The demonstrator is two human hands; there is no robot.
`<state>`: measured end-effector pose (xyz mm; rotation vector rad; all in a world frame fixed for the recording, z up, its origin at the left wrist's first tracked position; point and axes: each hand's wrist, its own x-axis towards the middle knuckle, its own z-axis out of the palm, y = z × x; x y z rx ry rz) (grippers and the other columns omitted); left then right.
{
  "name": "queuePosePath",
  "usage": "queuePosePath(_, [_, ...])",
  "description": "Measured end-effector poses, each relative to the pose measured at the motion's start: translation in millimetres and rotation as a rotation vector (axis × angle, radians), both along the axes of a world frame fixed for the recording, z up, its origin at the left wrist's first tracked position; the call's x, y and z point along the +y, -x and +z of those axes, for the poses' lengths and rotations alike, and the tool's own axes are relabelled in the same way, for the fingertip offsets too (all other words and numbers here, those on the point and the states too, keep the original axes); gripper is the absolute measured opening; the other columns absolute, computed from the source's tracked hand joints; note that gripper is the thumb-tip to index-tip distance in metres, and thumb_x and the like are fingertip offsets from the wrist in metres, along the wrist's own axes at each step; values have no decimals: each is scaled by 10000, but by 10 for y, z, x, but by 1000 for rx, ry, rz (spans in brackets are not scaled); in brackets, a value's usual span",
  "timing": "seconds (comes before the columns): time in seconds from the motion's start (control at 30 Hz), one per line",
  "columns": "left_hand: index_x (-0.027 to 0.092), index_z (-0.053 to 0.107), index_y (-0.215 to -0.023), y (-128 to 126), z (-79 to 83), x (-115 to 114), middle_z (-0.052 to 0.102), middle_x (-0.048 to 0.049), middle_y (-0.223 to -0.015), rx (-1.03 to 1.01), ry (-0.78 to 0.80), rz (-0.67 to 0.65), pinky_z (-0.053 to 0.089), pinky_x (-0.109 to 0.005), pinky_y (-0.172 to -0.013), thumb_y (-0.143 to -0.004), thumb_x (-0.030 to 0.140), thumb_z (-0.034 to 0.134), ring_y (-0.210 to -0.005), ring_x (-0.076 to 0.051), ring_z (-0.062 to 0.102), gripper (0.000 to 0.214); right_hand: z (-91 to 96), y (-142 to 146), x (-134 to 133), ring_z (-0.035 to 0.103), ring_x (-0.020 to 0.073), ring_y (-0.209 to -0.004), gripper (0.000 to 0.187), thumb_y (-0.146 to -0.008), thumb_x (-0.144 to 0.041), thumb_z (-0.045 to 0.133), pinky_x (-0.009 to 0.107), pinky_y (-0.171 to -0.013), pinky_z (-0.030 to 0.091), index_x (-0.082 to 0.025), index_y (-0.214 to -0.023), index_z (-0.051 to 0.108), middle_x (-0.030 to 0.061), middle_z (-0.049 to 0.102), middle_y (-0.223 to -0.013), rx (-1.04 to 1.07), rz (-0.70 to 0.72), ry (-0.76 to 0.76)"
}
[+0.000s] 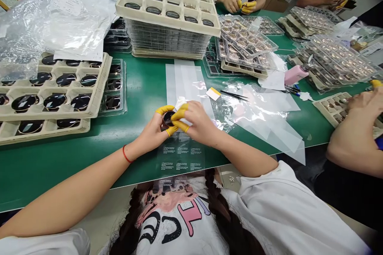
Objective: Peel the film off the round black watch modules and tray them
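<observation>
My left hand, with yellow finger cots on thumb and forefinger, grips the edge of a small round watch case with a dark glossy face. From the other side my right hand, also in yellow finger cots, closes its fingertips on the same watch case. A crumpled white wipe shows just behind the fingers; whether the right hand holds it I cannot tell. Below both hands lies a clear sheet of printed labels, reaching over the table edge.
Cream trays of dark round watch cases stand at left. Behind are a tall tray stack and stacked clear trays. Tweezers, a white-and-yellow pad, film sheets and a pink bottle lie rightward. Co-workers' hands work nearby.
</observation>
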<state>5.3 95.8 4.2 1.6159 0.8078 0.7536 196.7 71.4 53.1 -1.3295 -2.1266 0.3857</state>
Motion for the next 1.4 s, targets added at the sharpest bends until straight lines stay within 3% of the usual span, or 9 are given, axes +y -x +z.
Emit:
queuePosePath(0.13, [193, 415, -1252, -15, 67, -8, 561, -75, -1162, -8, 109, -7, 557, -329, -881, -803, 276, 677, -1004, -169, 620, 527, -43, -750, -110, 608, 251, -839, 75, -848, -280, 542, 456, -798, 489, -276, -898, 598, 69, 661, -900, 8, -556, 90])
queuePosePath(0.27, [195, 405, -1230, -10, 96, -8, 568, -54, -1088, -18, 167, -14, 566, -315, -815, -776, 266, 700, -924, -152, 632, 546, -185, -1175, -94, 576, 367, -858, 92, -732, -171, 606, 595, -791, 412, -225, -802, 585, 166, 626, -836, -114, -701, 125])
queuePosePath(0.4, [219, 343, -1233, 8, 110, 15, 617, -18, -974, -15, 254, -99, 560, -327, -791, -787, 264, 697, -868, -155, 669, 571, -270, -741, 148, 550, 309, -1109, 142, -825, -203, 569, 499, -961, 403, -202, -941, 651, 153, 619, -1156, -159, -369, 74])
queuePosePath(0.53, [221, 381, -1180, 19, 152, 52, 662, 1, -901, -5, 261, -72, 548, -304, -760, -771, 271, 728, -833, -156, 687, 540, -339, -302, 502, 562, 255, -1059, 203, -872, -231, 560, 419, -922, 425, -167, -1039, 655, 124, 636, -1129, -249, 11, 194])
queuePosePath(0.67, [218, 393, -1192, 34, 189, 77, 674, -1, -901, -34, 263, -27, 543, -285, -752, -768, 273, 736, -834, -153, 699, 549, -279, -264, 532, 571, 195, -870, 132, -883, -166, 525, 357, -812, 442, -158, -917, 652, 82, 649, -915, -124, -61, 158])
queuePosePath(0.8, [208, 403, -1206, 57, 212, 88, 657, 1, -910, -62, 247, 7, 530, -251, -716, -755, 235, 727, -823, -135, 682, 556, -130, -109, 211, 563, 172, -920, 106, -913, -265, 574, 356, -854, 434, -215, -947, 660, 53, 649, -970, 27, 79, -195])
queuePosePath(0.97, [182, 485, -1135, 65, 212, 81, 644, -14, -948, 31, 118, 26, 500, -234, -658, -688, 158, 722, -798, -130, 629, 507, -254, 254, 144, 483, 191, -968, 156, -920, -208, 548, 362, -885, 395, -233, -934, 701, 46, 635, -955, -102, 216, -537])
queuePosePath(1.2, [182, 443, -1169, 16, 231, 89, 667, -1, -894, -113, 250, 97, 533, -230, -733, -742, 200, 723, -818, -116, 670, 512, -300, 114, 335, 479, 153, -838, 178, -920, -198, 555, 333, -787, 389, -262, -1005, 698, 34, 610, -906, -29, 82, -523])
queuePosePath(1.4, [173, 469, -1145, 31, 238, 98, 626, 38, -774, -86, 195, 94, 494, -190, -595, -685, 118, 720, -672, -85, 618, 527, -302, 169, 195, 457, 184, -922, 193, -925, -214, 539, 377, -916, 388, -270, -1014, 701, 42, 608, -911, -118, 219, -577])
